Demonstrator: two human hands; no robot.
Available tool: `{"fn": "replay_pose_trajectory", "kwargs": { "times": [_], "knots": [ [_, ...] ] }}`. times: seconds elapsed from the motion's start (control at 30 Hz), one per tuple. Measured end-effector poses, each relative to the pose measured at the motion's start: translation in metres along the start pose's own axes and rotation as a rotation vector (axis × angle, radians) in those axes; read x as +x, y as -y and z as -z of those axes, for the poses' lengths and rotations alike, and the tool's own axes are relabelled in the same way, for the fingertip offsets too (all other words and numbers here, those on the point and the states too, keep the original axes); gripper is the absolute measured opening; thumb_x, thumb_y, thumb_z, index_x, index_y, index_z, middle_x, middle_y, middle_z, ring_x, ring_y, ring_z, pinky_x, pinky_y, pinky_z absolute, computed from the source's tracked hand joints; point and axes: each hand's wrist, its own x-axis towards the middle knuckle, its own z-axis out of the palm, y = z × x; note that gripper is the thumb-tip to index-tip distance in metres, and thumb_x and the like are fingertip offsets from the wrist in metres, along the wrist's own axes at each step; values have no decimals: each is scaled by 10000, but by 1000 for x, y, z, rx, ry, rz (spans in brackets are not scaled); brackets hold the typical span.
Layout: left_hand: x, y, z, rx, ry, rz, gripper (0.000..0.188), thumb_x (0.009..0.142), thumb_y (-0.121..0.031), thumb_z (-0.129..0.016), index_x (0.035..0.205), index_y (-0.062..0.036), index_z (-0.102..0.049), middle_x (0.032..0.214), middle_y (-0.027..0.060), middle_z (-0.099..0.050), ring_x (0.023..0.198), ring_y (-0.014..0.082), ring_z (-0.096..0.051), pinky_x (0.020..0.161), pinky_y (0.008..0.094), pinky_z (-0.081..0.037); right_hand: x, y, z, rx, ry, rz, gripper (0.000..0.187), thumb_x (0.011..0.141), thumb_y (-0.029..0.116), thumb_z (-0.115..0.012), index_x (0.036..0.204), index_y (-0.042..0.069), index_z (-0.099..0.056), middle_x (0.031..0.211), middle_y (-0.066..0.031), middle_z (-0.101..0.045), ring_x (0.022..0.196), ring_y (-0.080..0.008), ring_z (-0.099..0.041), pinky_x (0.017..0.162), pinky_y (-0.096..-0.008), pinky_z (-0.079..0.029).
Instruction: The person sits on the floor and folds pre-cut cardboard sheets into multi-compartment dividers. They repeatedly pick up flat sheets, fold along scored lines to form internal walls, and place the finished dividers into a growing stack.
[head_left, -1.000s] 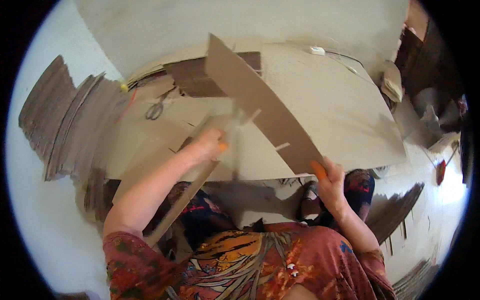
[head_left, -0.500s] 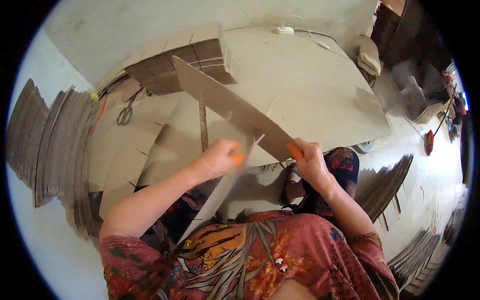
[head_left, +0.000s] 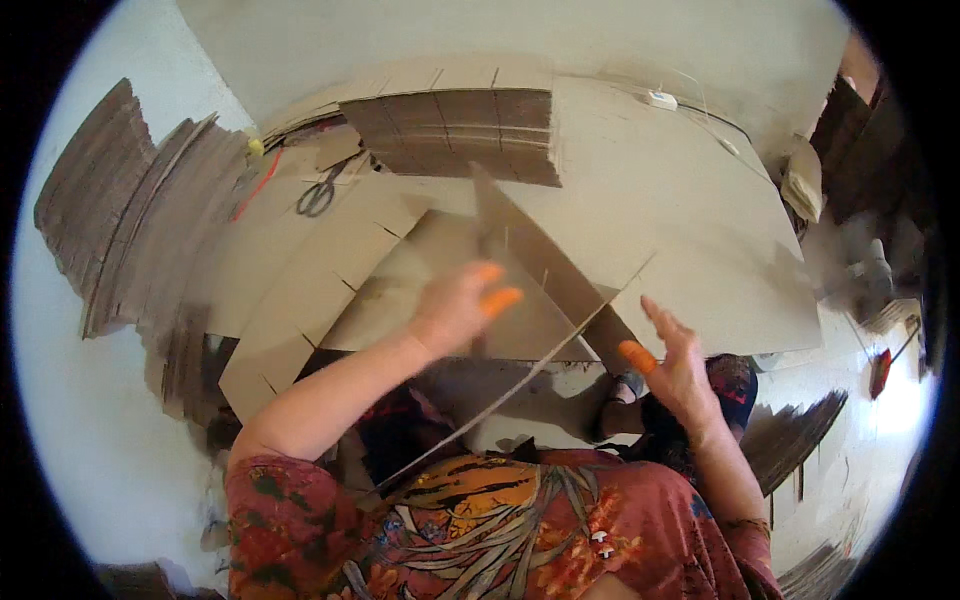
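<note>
Two notched cardboard strips cross in front of me. One long strip (head_left: pixel 560 255) slants from the far middle down toward my right hand; the other, a narrow strip seen edge-on (head_left: pixel 490 408), runs from near my shirt up to the right across it. My left hand (head_left: pixel 455 308), blurred, is left of the crossing, its orange-covered thumb and finger apart and nothing visible between them. My right hand (head_left: pixel 678 362) has its fingers stretched and its orange-covered thumb apart, next to the near end of the long strip. Whether the thumb touches it I cannot tell.
Slotted cardboard stacks stand at the table's back (head_left: pixel 450 125) and at the left (head_left: pixel 150 220). Black-handled scissors (head_left: pixel 318 195) lie on the left side. A flat slotted cardboard sheet (head_left: pixel 300 310) is at the near left. A white power strip (head_left: pixel 662 99) sits at the back.
My right hand has released the long strip and its fingers have spread. My left hand has opened off the other strip, which now lies across to the right. The view has shifted.
</note>
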Motion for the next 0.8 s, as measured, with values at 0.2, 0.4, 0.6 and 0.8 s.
{"fn": "replay_pose_trajectory", "kwargs": {
  "times": [0.2, 0.4, 0.6, 0.8],
  "knots": [
    [-18, 149, 28, 784, -158, 428, 462, 806, -360, -605, 1120, -31, -525, 1168, 160, -518, 1085, 294, -501, 826, 402, -478, 60, 37, -33, -171, 38, 261, 374, 801, 166, -623, 1119, -12, -536, 1055, -227, -584, 962, -383, -566, 814, -413, -466],
    [-11, 169, 74, 704, -30, 446, 172, 771, -165, -580, 884, -42, -620, 802, 159, -625, 721, 327, -610, 670, 429, -496, 80, 24, -48, -100, 248, 104, 349, 780, 34, -514, 1128, 16, -529, 757, -251, -581, 739, -413, -576, 640, -462, -454],
    [3, 115, 96, 194, 30, 385, 138, 752, -115, -542, 800, -12, -621, 728, 177, -619, 657, 287, -602, 598, 412, -450, 53, 31, -36, -32, 52, 292, 533, 687, -55, -518, 1212, 32, -492, 711, -196, -579, 653, -376, -582, 576, -451, -464],
    [14, 50, 48, -83, 215, 179, 162, 765, -113, -569, 817, 28, -629, 661, 116, -600, 599, 166, -521, 571, 330, -430, 54, 48, -28, 39, -16, 417, 608, 661, -54, -538, 1256, 47, -469, 719, -168, -582, 617, -358, -578, 560, -432, -470]
  ]
}}
